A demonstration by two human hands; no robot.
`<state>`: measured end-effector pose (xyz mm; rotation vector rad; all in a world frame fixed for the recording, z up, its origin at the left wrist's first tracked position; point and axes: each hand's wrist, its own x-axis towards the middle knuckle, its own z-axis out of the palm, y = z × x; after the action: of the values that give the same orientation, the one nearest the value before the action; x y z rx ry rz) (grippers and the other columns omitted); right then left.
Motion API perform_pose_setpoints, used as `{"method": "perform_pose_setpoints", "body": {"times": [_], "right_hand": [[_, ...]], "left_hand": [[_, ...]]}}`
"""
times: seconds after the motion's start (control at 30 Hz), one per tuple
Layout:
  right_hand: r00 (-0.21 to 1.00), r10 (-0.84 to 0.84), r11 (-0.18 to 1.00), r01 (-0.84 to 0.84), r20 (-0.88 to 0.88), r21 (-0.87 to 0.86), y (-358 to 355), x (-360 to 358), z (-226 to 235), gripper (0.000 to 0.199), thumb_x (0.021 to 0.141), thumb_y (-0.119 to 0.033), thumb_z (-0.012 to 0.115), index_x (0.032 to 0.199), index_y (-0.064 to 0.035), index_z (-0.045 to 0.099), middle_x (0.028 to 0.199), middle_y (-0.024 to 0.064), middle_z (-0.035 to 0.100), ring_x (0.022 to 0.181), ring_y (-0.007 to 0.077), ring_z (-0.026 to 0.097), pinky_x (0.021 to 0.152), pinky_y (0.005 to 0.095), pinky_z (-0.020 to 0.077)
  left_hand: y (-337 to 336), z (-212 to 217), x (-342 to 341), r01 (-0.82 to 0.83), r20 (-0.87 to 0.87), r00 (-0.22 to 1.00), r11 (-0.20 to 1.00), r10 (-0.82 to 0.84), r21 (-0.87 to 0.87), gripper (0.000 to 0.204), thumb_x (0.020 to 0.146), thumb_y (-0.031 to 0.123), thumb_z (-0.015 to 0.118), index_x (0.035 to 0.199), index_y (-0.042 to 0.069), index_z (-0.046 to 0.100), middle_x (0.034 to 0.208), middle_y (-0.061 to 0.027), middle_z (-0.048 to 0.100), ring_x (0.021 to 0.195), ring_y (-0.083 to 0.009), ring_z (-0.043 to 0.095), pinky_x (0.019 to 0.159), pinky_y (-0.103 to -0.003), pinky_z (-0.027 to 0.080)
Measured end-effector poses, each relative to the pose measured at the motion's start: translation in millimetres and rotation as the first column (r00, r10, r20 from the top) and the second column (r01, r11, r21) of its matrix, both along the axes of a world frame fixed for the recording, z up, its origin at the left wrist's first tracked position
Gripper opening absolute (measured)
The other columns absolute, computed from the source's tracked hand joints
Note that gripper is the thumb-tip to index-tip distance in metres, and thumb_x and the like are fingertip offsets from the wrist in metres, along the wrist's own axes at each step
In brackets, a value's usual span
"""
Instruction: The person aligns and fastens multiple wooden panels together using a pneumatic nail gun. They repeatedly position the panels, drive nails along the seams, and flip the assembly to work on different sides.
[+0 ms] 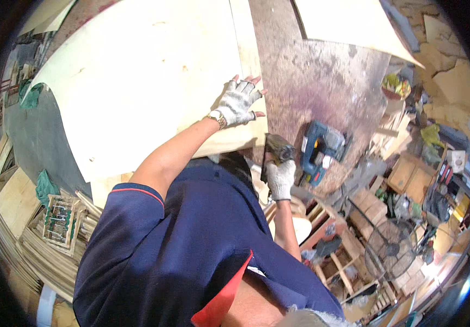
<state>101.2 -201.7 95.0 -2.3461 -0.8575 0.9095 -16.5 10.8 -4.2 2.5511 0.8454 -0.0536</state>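
A large pale plywood sheet (pixel 153 71) lies across the bench in front of me. My left hand (pixel 237 102), in a white fingerless glove, rests flat near the sheet's right edge with its fingers spread. Closer to my body, my gloved right hand (pixel 281 179) is wrapped round a dark tool (pixel 279 147) with a rounded body. That tool is beside the sheet's near right corner; its exact kind is not clear. Right of it, a blue jigsaw (pixel 318 148) lies on the stained bench top (pixel 327 73).
Another pale board (pixel 355 24) lies at the far right of the bench. A fan with a wire guard (pixel 392 248) stands at the lower right among wooden boxes and scraps. A rack of clamps (pixel 63 220) and stacked strips (pixel 33 256) are at the left.
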Motion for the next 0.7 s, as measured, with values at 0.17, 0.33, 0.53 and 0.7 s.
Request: {"method": "perform_pose_setpoints", "body": {"times": [0.17,0.33,0.53,0.7], "right_hand": [[0.995,-0.094,0.980,0.091,0.013,0.175,78.8,44.2,5.3,0.045,0.088,-0.020,0.074,0.127,0.0000,0.063,0.116,0.0195,0.073,0.110,0.0305,0.070,0.095,0.0401,0.0527],[0.998,-0.062,0.991,0.060,0.012,0.121,187.4,68.4,18.8,0.048,0.090,-0.031,0.073,0.130,-0.0075,0.059,0.100,0.0146,0.074,0.079,0.0278,0.073,0.069,0.0405,0.0565],[0.993,0.012,0.922,0.033,-0.114,0.385,293.9,53.9,38.0,0.029,0.098,-0.023,0.068,0.116,-0.0027,0.058,0.087,0.0087,0.073,0.046,0.0092,0.054,0.040,0.0260,0.0420],[0.977,0.080,0.914,0.007,-0.197,0.405,367.8,42.6,44.1,0.029,0.100,-0.025,0.065,0.116,-0.0012,0.060,0.088,0.0094,0.074,0.043,0.0094,0.053,0.039,0.0254,0.0418]], "left_hand": [[105.6,-21.1,-6.1,-0.241,0.258,0.947,0.954,0.190,0.180,0.067,0.091,0.053,0.065,0.147,0.018,0.051,0.157,-0.0136,0.041,0.145,-0.0341,0.038,0.121,-0.050,0.026],[227.9,-22.3,6.3,0.027,0.091,0.994,0.939,-0.061,0.343,0.059,0.098,0.048,0.056,0.148,0.019,0.050,0.163,-0.0081,0.035,0.151,-0.0305,0.030,0.122,-0.047,0.026],[320.2,-9.1,16.4,0.122,-0.042,0.992,0.922,-0.115,0.367,0.051,0.104,0.042,0.045,0.150,0.020,0.048,0.164,-0.0061,0.034,0.154,-0.0268,0.024,0.124,-0.047,0.023],[334.9,-23.9,17.5,0.123,0.012,0.991,0.944,-0.133,0.306,0.050,0.105,0.045,0.041,0.147,0.018,0.050,0.161,-0.0048,0.038,0.153,-0.0250,0.026,0.124,-0.050,0.020]]}}
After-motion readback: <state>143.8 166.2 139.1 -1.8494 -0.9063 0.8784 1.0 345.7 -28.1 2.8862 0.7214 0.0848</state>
